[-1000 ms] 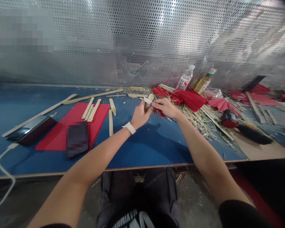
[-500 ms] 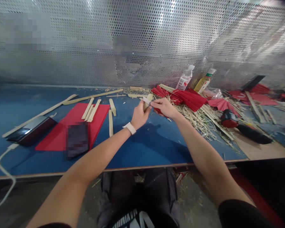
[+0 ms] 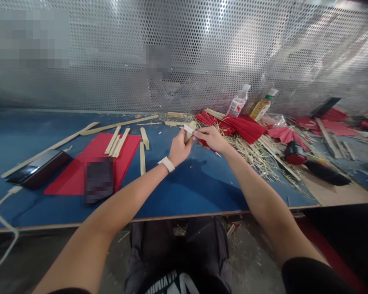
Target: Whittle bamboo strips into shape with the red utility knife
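Holding a short piece of bamboo (image 3: 192,124) upright between thumb and fingers, the left hand (image 3: 180,147) has a closed grip, with the rounded end poking out above. A white slip (image 3: 188,130) lies across the bamboo piece. The right hand (image 3: 213,139) is nearly closed, its fingertips pinched together at the slip's lower end; whether they grip the slip or only press it on the bamboo piece cannot be told. Something red shows beneath that hand, too hidden to name.

Little has changed over the last second: the right fingertips have shifted slightly towards the left hand, so both hands appear to be steadying the same small work rather than parting from it.

The bamboo piece is above the blue table (image 3: 184,192), near its middle. Bamboo strips (image 3: 120,143) lie on a red sheet (image 3: 70,175) to the left, and shavings (image 3: 254,157) and folded red material (image 3: 245,127) lie to the right.
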`<control>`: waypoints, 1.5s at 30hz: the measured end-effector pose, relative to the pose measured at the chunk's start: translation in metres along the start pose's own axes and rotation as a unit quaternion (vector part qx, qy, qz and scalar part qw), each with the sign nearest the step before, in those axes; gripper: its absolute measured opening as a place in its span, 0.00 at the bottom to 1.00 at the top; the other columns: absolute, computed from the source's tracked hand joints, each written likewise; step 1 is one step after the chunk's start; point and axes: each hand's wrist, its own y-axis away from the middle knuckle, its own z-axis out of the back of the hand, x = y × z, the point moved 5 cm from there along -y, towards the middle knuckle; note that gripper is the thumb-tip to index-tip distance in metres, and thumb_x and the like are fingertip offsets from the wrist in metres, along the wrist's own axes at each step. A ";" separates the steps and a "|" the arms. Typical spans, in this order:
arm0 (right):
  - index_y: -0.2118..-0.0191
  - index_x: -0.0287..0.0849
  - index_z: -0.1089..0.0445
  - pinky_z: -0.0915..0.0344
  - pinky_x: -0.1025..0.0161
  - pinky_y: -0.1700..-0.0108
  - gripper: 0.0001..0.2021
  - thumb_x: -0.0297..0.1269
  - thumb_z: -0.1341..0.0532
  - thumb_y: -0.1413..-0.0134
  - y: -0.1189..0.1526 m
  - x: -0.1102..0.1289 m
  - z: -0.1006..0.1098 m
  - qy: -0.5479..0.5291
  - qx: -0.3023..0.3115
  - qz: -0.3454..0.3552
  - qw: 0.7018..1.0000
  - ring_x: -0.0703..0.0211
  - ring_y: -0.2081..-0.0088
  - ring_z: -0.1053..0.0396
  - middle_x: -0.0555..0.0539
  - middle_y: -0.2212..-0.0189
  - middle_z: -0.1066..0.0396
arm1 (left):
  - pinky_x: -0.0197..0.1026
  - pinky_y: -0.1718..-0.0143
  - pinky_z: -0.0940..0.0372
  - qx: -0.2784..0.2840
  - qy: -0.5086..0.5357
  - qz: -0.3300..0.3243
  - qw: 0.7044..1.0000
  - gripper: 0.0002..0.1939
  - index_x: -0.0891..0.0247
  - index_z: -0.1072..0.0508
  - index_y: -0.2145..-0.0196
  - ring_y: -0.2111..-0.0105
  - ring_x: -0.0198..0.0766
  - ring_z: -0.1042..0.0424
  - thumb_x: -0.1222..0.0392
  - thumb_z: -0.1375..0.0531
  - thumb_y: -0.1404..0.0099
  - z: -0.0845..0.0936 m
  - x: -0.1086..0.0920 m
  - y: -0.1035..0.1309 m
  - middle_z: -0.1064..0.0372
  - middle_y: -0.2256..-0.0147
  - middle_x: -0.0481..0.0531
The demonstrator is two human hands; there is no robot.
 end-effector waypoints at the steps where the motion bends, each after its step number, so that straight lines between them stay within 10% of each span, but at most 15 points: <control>1: 0.71 0.42 0.28 0.50 0.66 0.84 0.25 0.58 0.29 0.33 0.000 0.000 0.000 0.001 -0.004 0.001 1.000 0.69 0.86 0.43 0.55 0.82 0.35 | 0.48 0.60 0.29 -0.001 0.001 0.001 1.000 0.12 0.60 0.28 0.51 0.65 0.44 0.23 0.50 0.34 0.23 0.000 0.001 0.000 0.21 0.61 0.56; 23: 0.72 0.43 0.28 0.50 0.66 0.84 0.29 0.65 0.28 0.38 0.003 0.008 -0.002 -0.025 -0.066 0.026 0.997 0.69 0.86 0.44 0.54 0.82 0.34 | 0.43 0.69 0.41 -0.044 -0.037 0.024 0.998 0.21 0.57 0.35 0.66 0.74 0.37 0.35 0.42 0.34 0.23 0.004 -0.009 -0.004 0.33 0.74 0.46; 31: 0.70 0.44 0.28 0.52 0.64 0.86 0.30 0.69 0.28 0.40 -0.003 -0.004 0.006 -0.084 -0.144 0.014 0.986 0.67 0.87 0.46 0.56 0.84 0.39 | 0.42 0.70 0.45 -0.053 -0.028 -0.017 0.998 0.33 0.56 0.44 0.72 0.76 0.34 0.44 0.31 0.35 0.26 -0.003 -0.044 0.005 0.47 0.78 0.41; 45: 0.62 0.45 0.26 0.48 0.63 0.83 0.32 0.75 0.34 0.38 0.007 0.012 0.012 -0.039 -0.071 0.067 0.994 0.65 0.85 0.41 0.53 0.79 0.29 | 0.43 0.72 0.36 0.002 0.080 0.032 0.996 0.16 0.54 0.32 0.47 0.76 0.36 0.33 0.40 0.41 0.17 -0.001 -0.021 -0.006 0.30 0.69 0.46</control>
